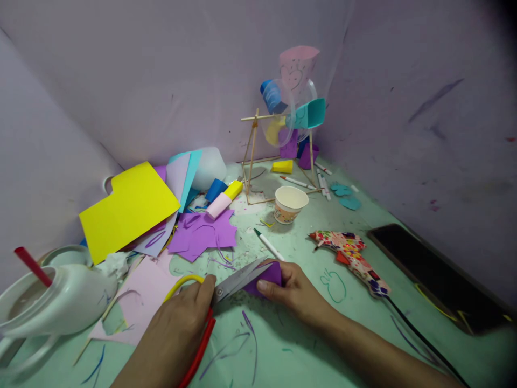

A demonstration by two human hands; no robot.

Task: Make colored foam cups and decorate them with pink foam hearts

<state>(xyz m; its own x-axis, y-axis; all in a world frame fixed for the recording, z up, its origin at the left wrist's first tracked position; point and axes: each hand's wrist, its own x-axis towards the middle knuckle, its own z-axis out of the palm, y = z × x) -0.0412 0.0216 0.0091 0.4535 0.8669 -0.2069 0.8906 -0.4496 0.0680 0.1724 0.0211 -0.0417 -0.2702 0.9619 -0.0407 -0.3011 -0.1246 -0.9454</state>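
Now, scissors (238, 280): left hand (180, 318) closed round handles, lower centre.
Purple piece (271, 274): right hand (297, 291) pinching it at the blades.
Paper cup (287, 210): centre; print too small for me to read.
Tabletop (294, 345): green, scribbled.
Walls (194, 70): pale, smudged.

A pale green tabletop (299, 337) carries scissor-cut purple paper (202, 234), a glue gun (351, 253) and a phone (432, 275).

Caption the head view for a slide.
Left hand works scissors at purple paper in the right hand; paper cup beyond.
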